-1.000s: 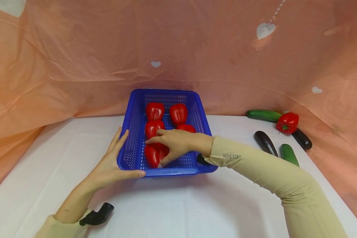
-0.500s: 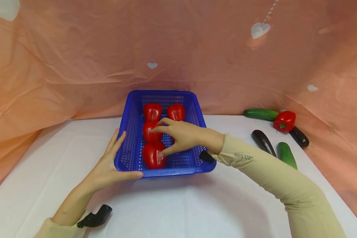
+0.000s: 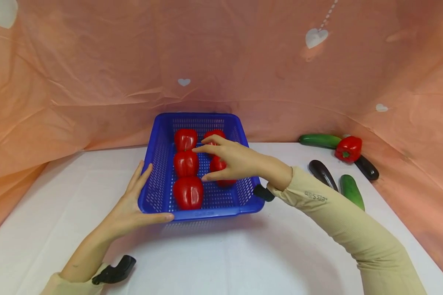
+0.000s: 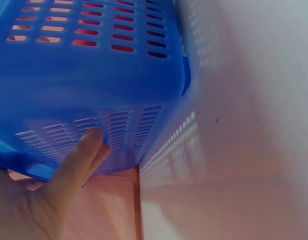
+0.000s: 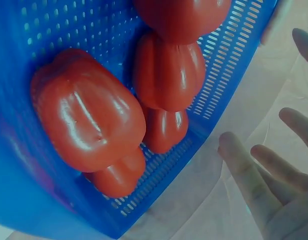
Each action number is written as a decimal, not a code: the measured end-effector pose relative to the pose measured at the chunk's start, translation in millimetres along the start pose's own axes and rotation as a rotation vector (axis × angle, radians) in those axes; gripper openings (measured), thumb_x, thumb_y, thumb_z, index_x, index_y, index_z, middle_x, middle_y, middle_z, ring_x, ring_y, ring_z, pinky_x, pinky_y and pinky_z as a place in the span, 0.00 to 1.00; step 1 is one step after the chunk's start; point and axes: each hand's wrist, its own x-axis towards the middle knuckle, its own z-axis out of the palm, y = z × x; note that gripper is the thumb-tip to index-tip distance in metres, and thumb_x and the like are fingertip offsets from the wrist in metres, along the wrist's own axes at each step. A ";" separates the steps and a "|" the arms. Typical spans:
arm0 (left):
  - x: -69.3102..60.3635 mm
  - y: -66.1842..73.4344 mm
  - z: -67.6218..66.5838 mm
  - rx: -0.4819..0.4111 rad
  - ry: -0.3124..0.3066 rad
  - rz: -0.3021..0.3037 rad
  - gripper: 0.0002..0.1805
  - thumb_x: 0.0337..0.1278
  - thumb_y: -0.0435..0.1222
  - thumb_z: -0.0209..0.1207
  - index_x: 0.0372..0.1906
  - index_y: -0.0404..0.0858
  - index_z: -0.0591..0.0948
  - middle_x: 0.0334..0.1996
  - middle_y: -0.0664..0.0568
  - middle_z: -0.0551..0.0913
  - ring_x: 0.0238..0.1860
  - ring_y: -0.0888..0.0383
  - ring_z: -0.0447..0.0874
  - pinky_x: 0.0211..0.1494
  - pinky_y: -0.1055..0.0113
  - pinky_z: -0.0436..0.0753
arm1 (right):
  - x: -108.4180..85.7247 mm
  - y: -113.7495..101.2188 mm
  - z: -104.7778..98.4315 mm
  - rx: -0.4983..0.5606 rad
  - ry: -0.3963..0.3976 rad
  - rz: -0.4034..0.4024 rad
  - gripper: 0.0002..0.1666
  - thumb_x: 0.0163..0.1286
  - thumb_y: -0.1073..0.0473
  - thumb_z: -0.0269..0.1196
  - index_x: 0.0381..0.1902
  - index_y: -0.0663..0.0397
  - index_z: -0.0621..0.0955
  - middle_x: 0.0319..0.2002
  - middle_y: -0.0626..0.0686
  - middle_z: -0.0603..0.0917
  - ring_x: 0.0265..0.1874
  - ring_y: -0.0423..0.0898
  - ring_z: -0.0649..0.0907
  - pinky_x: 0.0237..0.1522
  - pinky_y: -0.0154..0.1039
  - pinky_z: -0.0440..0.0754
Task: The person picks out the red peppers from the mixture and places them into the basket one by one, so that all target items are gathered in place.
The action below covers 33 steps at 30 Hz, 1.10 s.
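A blue mesh basket (image 3: 206, 212) stands on the white cloth with several red bell peppers inside. Three peppers line its left side, the nearest bell pepper (image 3: 188, 193) being close to the front wall. My left hand (image 3: 127, 209) rests at the front left corner, its straight thumb along the front rim and extended fingers against the outer left wall. Above the right half of the basket is my right hand (image 3: 240, 159), fingers apart and holding nothing. It partly hides the right-hand peppers in the head view; the right wrist view shows a large bell pepper (image 5: 89, 115) below.
To the right lie two cucumbers (image 3: 350, 191), two eggplants (image 3: 323, 173) and another red bell pepper (image 3: 348, 149). An orange cloth (image 3: 273, 82) with heart prints hangs behind the white-covered table (image 3: 206, 258).
My right hand has lifted off the front left pepper and moved right and back over the basket. The left hand stays at the corner; the whole view has shifted slightly.
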 end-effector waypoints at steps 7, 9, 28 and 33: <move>-0.1 0.3 0.2 -0.007 0.005 0.003 0.69 0.34 0.47 0.76 0.77 0.53 0.40 0.77 0.53 0.26 0.74 0.32 0.33 0.61 0.23 0.50 | -8.6 9.5 1.0 0.026 0.073 -0.005 0.37 0.58 0.47 0.70 0.65 0.50 0.74 0.65 0.59 0.69 0.64 0.52 0.71 0.61 0.48 0.76; -0.2 0.2 0.0 -0.012 0.006 0.007 0.69 0.33 0.46 0.76 0.77 0.53 0.40 0.77 0.53 0.27 0.74 0.32 0.32 0.61 0.23 0.49 | -12.1 13.2 1.3 0.035 0.085 0.003 0.37 0.59 0.48 0.70 0.64 0.51 0.74 0.64 0.59 0.69 0.64 0.53 0.71 0.62 0.49 0.75; -0.7 -2.0 -2.2 -0.004 0.000 0.031 0.69 0.34 0.45 0.76 0.77 0.51 0.40 0.77 0.53 0.26 0.74 0.31 0.33 0.60 0.22 0.50 | -46.8 43.5 1.2 0.095 0.108 0.161 0.36 0.60 0.49 0.68 0.65 0.52 0.73 0.66 0.62 0.66 0.46 0.57 0.85 0.49 0.49 0.84; 0.5 -1.1 -0.2 -0.001 -0.007 0.009 0.69 0.34 0.46 0.76 0.77 0.52 0.39 0.77 0.53 0.26 0.74 0.30 0.33 0.60 0.22 0.50 | -55.3 49.6 0.9 0.072 0.147 0.167 0.37 0.60 0.50 0.69 0.65 0.52 0.72 0.66 0.63 0.67 0.45 0.57 0.85 0.47 0.49 0.84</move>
